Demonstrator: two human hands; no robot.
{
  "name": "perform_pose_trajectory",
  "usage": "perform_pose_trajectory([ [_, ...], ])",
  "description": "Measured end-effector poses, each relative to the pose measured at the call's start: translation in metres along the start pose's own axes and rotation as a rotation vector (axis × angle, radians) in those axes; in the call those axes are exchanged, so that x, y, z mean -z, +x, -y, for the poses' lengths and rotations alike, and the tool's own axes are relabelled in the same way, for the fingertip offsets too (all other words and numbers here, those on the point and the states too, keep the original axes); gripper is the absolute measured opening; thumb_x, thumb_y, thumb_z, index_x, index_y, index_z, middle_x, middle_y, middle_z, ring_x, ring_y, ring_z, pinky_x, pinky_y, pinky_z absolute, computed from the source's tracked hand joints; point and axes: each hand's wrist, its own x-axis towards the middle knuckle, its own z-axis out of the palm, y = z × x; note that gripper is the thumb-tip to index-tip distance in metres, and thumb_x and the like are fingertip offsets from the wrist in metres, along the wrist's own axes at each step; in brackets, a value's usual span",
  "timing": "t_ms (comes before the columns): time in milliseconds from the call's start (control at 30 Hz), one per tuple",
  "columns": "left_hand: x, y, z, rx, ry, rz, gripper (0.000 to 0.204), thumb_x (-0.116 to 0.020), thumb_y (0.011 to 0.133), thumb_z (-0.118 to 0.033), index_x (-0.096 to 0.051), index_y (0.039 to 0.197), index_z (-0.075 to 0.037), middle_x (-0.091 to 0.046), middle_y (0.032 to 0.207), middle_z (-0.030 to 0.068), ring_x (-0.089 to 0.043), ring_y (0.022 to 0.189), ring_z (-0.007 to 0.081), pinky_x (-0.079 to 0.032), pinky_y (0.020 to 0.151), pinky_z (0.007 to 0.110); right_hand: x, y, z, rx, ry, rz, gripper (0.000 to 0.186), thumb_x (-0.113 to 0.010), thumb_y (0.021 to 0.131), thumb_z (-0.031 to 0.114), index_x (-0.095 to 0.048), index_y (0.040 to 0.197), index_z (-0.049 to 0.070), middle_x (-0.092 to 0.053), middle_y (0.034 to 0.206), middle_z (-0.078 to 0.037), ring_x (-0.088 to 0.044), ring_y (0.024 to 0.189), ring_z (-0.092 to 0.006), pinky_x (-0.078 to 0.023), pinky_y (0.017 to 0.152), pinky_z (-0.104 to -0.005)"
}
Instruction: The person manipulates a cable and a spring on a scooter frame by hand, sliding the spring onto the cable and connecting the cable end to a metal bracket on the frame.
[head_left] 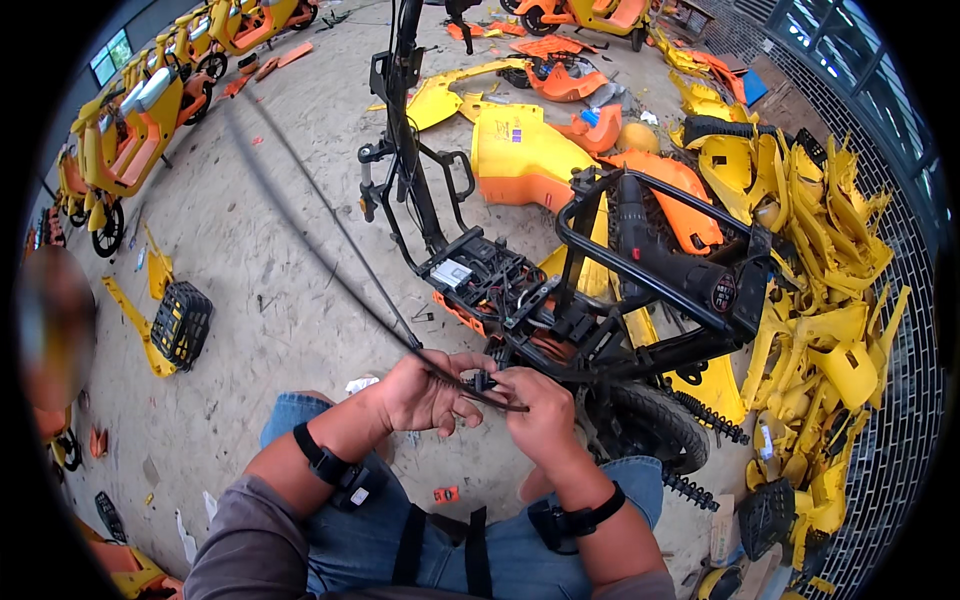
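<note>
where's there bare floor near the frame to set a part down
Widest: the concrete floor between the black basket and the black scooter frame, though cables cross above it and small scraps litter it. It carries on toward the parked scooters. Right of the frame is crowded: yellow panels pile up along the brick wall.

Black cable (348, 305) stretched across the left hand (412, 394), fingers part-curled; small black fitting (482, 381) pinched at the fingertips of the right hand (541, 412). Stripped scooter frame (640, 277) seen just beyond the hands, rear wheel (660, 425) attached. Along the concrete floor's (290, 230) right edge, yellow panels (835, 345) are heaped beside a brick wall (905, 345). Toward the floor's upper left corner, yellow-and-orange scooters (130, 150) are parked. Black basket (181, 325) is left near the floor's left edge.
</note>
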Motion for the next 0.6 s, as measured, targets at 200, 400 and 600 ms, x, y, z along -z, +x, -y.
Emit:
perform_pose_trajectory([
  [200, 0.002, 0.0, 0.0, -0.065, -0.034, 0.027, 0.054, -0.037, 0.083, -0.019, -0.046, 0.132, 0.002, -0.061, 0.107, 0.0267, -0.065, 0.072, 0.0303, -0.058, 0.051, 0.038, -0.01, 0.0, -0.009, 0.056, -0.029, -0.07, 0.033, -0.061, 0.066, -0.012, -0.068, 0.094, 0.003, -0.07, 0.088, -0.012, -0.069, 0.082, -0.03, -0.056, 0.07, -0.0364],
  [400, -0.015, -0.005, -0.007, -0.043, 0.117, -0.166, 0.04, -0.039, 0.081, -0.02, -0.054, 0.115, -0.004, -0.052, 0.088, 0.0122, -0.042, 0.053, 0.0128, -0.044, 0.046, 0.028, -0.013, 0.006, -0.008, 0.101, -0.089, -0.069, 0.026, -0.065, 0.07, -0.01, -0.068, 0.092, 0.002, -0.07, 0.088, -0.012, -0.069, 0.082, -0.0303, -0.056, 0.07, -0.0366],
  [600, -0.02, -0.009, -0.009, -0.041, 0.112, -0.225, 0.034, -0.04, 0.08, -0.018, -0.054, 0.109, -0.007, -0.052, 0.087, 0.0099, -0.038, 0.052, 0.0101, -0.034, 0.045, 0.024, -0.014, 0.01, -0.009, 0.097, -0.045, -0.054, 0.02, -0.068, 0.076, -0.008, -0.07, 0.092, 0.002, -0.07, 0.086, -0.014, -0.07, 0.079, -0.0307, -0.056, 0.069, -0.0357],
])
